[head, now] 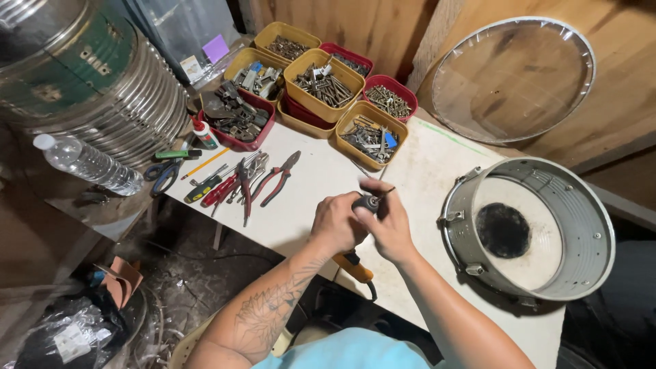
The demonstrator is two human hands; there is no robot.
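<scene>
Head camera looks down on a white worktable (301, 205). Nearest on it, the left hand (335, 224) and the right hand (391, 225) are pressed together around a power drill (361, 236); the left wraps the drill's body, the right pinches the dark chuck, from which a thin bit pokes out to the upper right. The drill's yellow handle hangs below the hands, over the table's near edge. Right of the hands, a silver drum shell (529, 229) lies on the table, open side up, with a black patch on its white head. Left of the hands, farther along the table, lie red-handled pliers (279, 179), more hand tools, a pencil (205, 164) and blue scissors (162, 174). Beyond these, at the table's far end, yellow and red tubs (322, 83) hold screws and metal hardware. A water bottle (89, 164) lies off the table's left side. A clear drumhead hoop (512, 78) leans on the wooden wall behind the table.
</scene>
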